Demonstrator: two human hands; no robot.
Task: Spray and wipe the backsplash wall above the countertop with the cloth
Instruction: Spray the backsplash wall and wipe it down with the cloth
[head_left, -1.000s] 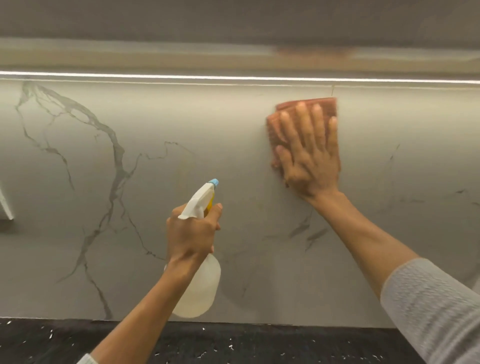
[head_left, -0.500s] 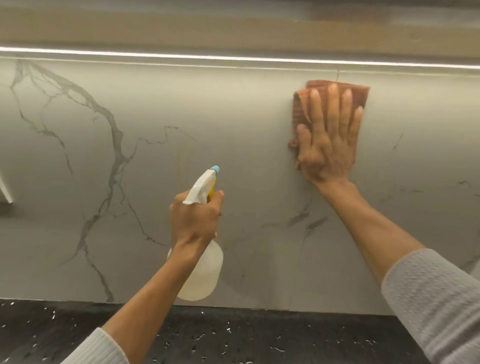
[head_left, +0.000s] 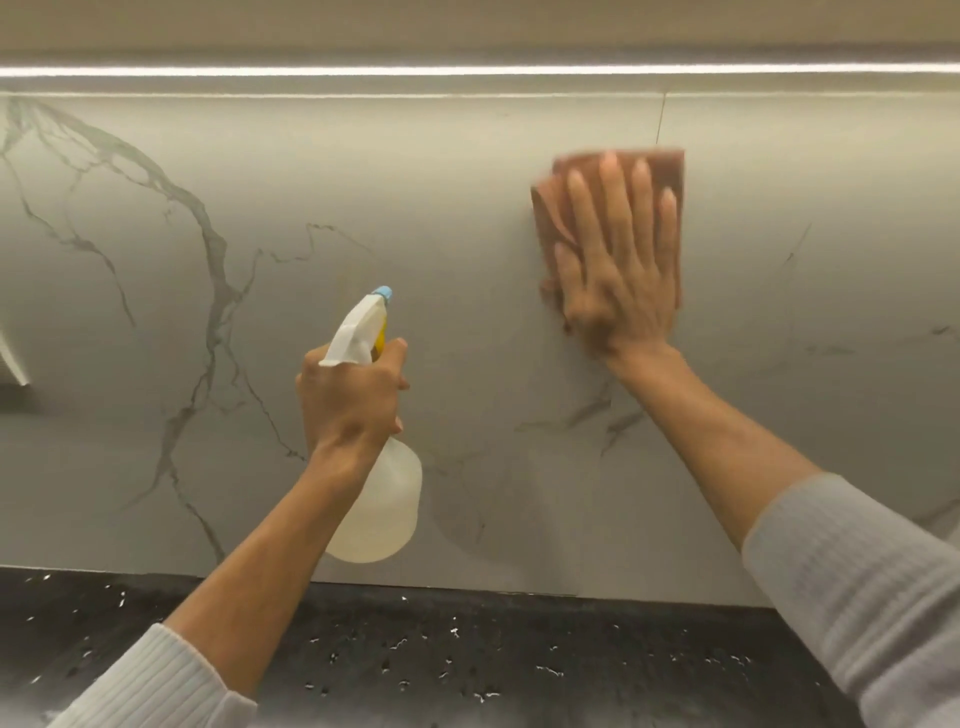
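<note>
- The right hand (head_left: 618, 265) lay flat on the folded pink-brown cloth (head_left: 671, 165) and pressed it against the backsplash (head_left: 415, 182), high on the wall and not far under the light strip (head_left: 467, 70). The fingers were straight and spread, so nothing was pinched; only the pressure of the palm held the cloth.
- The hand and the cloth looked blurred, which suggests that a wiping stroke was in progress.
- The left hand (head_left: 348, 400) gripped the neck of the spray bottle (head_left: 387, 512) with curled fingers, and one finger lay by the yellow trigger. The blue nozzle (head_left: 383, 293) pointed up toward the wall, and the bottle hung above the dark speckled countertop (head_left: 467, 649).
- Because the cloth was not gripped, it could slip from under the palm or unfold if the pressure became weaker during a fast stroke, and then it would drop onto the countertop.
- A tighter squeeze of the left hand could press the trigger by accident; the liquid would land left of the cloth and might run down in streaks if it was not wiped soon.
- It was not possible to tell which parts of the wall were wet, so a part could be missed
</note>
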